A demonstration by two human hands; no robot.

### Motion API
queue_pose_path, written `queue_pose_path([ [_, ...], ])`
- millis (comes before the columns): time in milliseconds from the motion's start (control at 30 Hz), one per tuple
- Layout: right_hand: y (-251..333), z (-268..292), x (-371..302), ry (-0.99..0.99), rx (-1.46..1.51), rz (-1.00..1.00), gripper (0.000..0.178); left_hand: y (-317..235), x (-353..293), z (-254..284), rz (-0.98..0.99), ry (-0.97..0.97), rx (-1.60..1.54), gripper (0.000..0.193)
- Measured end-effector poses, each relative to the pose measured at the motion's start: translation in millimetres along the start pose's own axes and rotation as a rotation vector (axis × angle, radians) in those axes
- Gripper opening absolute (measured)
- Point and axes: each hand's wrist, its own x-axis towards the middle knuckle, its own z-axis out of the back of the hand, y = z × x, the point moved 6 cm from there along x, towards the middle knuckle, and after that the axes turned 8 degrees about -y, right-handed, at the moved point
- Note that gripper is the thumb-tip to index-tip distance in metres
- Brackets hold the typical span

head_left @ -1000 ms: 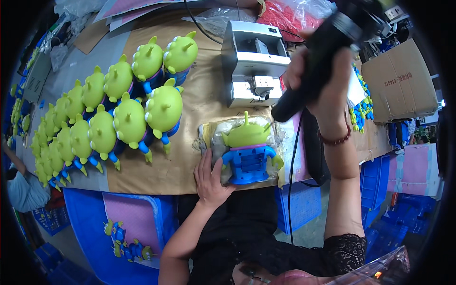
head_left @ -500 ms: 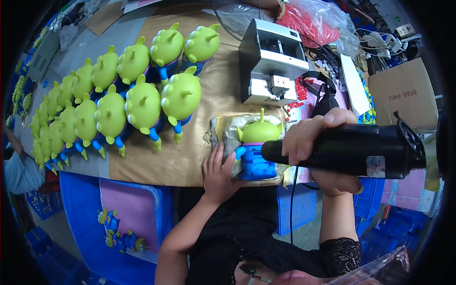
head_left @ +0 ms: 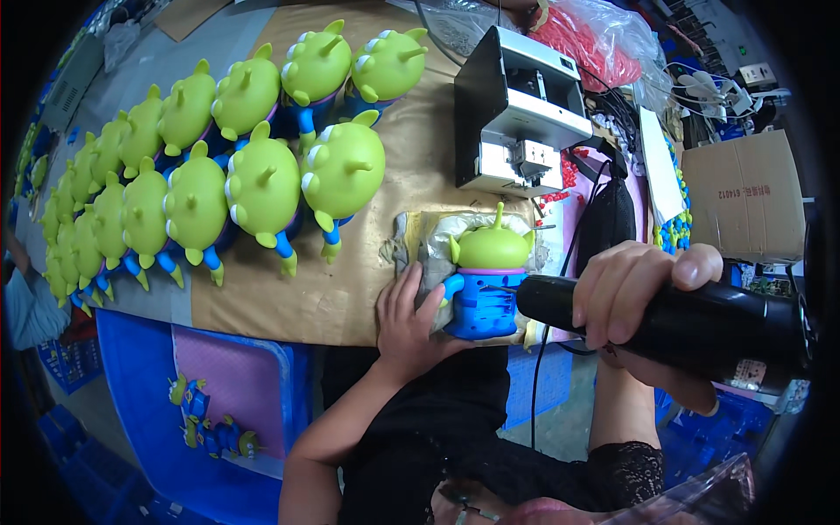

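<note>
screwing step, seemingly: right grip (head_left: 626, 293) clamped round black power screwdriver (head_left: 735, 325), bit at back of alien toy (head_left: 481, 313), on pad (head_left: 432, 233) at worktop (head_left: 280, 312) edge; left grip (head_left: 407, 325) spread, by its arm; next likely calls for squaring bit.

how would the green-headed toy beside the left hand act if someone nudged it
The toy probably feels stiff, as its smooth, rounded head shows no sagging. It may be light for its size: the recess in its back suggests a hollow shell. It seems unlikely to roll, lying back-up on a plastic-covered pad.
</note>
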Motion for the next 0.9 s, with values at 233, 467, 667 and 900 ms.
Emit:
queue_pose_path([
  [233, -2.3, -9.1, -4.8, -0.069, 0.096, -0.092, 0.079, -26.1, 41.8, 9.5, 0.008, -0.078, 0.082, 0.031],
  [467, 6.3, -7.1, -5.8, -0.090, 0.138, -0.050, 0.087, -25.6, 47.1, 7.3, 0.003, -0.095, -0.069, 0.018],
  [667, 10.7, -5.7, -6.4, -0.160, 0.131, 0.024, 0.088, -26.5, 46.4, 5.5, 0.000, -0.035, -0.197, 0.030],
  [900, 3.2, -8.9, -13.3, -0.141, 0.009, -0.038, 0.079, -10.4, 26.8, 11.7, 0.074, 0.009, -0.065, 0.093],
])
